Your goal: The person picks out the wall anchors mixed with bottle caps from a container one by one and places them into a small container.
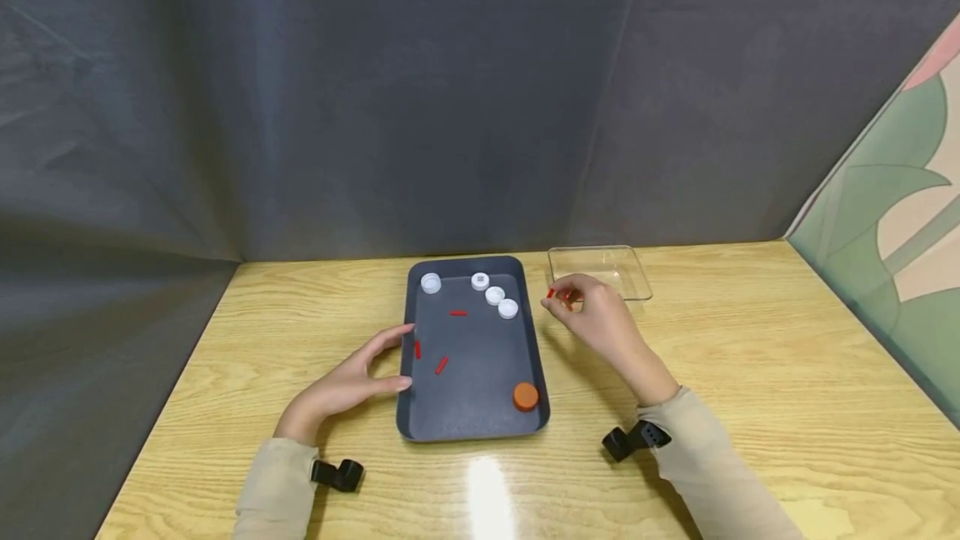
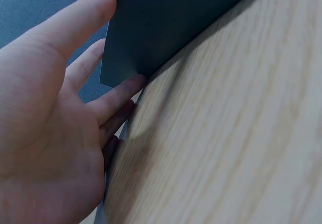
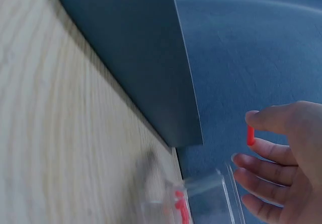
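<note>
My right hand pinches a small red stick between thumb and index finger, its other fingers loosely bent. It is beside the near left corner of a clear plastic box, in which more red pieces show in the right wrist view. My left hand rests its extended thumb and fingertips against the left side of a dark grey tray. Inside the tray lie three red sticks, one toward the back, one by the left wall and one slanted.
Several round white caps sit in the back of the tray, one at the left corner and others in a slanting row. An orange cap lies in its front right corner. A dark curtain hangs behind the wooden table.
</note>
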Demonstrator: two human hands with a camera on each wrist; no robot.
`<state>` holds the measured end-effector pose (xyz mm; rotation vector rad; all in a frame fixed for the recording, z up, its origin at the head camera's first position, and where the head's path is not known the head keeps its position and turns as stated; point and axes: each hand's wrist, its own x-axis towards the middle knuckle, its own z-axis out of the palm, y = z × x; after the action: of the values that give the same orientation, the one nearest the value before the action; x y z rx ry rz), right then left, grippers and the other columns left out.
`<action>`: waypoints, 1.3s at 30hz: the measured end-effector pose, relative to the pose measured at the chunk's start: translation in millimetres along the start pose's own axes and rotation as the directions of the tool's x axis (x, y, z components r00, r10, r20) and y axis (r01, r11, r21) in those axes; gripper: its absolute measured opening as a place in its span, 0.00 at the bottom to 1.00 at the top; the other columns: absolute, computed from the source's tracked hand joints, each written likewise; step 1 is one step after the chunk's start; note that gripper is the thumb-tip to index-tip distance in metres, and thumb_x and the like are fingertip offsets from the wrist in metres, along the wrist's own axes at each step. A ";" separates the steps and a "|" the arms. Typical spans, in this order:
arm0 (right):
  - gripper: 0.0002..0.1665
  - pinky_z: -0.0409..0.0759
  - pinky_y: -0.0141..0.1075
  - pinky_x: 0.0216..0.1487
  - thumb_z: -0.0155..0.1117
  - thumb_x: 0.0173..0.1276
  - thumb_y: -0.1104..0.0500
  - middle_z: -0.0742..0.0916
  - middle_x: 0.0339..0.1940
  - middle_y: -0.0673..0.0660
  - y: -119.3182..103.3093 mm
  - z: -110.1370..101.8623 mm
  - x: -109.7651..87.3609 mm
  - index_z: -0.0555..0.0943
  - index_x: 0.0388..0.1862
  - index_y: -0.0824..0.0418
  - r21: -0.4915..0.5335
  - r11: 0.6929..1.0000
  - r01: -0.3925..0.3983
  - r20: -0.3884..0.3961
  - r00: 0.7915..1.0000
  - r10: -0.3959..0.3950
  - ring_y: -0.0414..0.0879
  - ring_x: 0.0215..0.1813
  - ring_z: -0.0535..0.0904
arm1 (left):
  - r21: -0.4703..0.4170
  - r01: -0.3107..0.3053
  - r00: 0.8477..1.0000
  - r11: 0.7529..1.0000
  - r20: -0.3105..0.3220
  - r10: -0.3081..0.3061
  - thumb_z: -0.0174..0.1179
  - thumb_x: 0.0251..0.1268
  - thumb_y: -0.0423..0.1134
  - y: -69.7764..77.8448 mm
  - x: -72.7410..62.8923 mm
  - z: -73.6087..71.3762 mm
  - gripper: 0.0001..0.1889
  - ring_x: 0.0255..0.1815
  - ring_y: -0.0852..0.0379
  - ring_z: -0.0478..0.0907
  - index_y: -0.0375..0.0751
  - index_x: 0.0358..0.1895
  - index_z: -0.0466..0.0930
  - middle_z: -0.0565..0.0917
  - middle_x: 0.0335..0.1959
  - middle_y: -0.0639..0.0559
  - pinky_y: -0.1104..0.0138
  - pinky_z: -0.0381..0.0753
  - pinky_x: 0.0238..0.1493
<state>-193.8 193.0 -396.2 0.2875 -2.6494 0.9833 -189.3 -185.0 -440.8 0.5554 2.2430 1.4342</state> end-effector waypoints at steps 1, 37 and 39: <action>0.13 0.79 0.46 0.40 0.74 0.63 0.56 0.87 0.35 0.56 1.5 -0.9 0.9 0.85 0.40 0.63 -0.007 1.000 0.001 -0.008 1.000 -0.001 0.53 0.39 0.83 | -0.002 0.001 1.000 1.000 -0.001 -0.001 0.69 0.63 0.45 -0.1 0.1 -0.2 0.41 0.77 0.45 0.52 0.59 0.77 0.57 0.59 0.76 0.50 0.40 0.47 0.73; 0.16 0.78 0.53 0.42 0.71 0.66 0.58 0.86 0.40 0.66 44.4 -26.7 4.3 0.84 0.45 0.69 -0.082 0.994 -0.066 -0.071 0.996 0.060 0.60 0.42 0.81 | -0.015 0.000 1.000 1.000 0.015 0.000 0.69 0.64 0.45 2.8 -0.8 0.0 0.41 0.77 0.44 0.50 0.59 0.77 0.57 0.57 0.77 0.50 0.41 0.48 0.73; 0.16 0.78 0.54 0.43 0.70 0.66 0.58 0.85 0.41 0.67 45.6 -26.3 4.5 0.83 0.46 0.70 -0.085 0.993 -0.076 -0.061 0.996 0.070 0.60 0.43 0.81 | -0.016 -0.002 1.000 1.000 0.015 0.002 0.68 0.64 0.44 2.8 -0.5 -0.1 0.41 0.77 0.44 0.50 0.59 0.77 0.57 0.57 0.77 0.50 0.41 0.47 0.73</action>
<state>-205.6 244.1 -403.1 0.1412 -2.6580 0.8803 -188.7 -184.2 -438.1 0.5615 2.2177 1.4431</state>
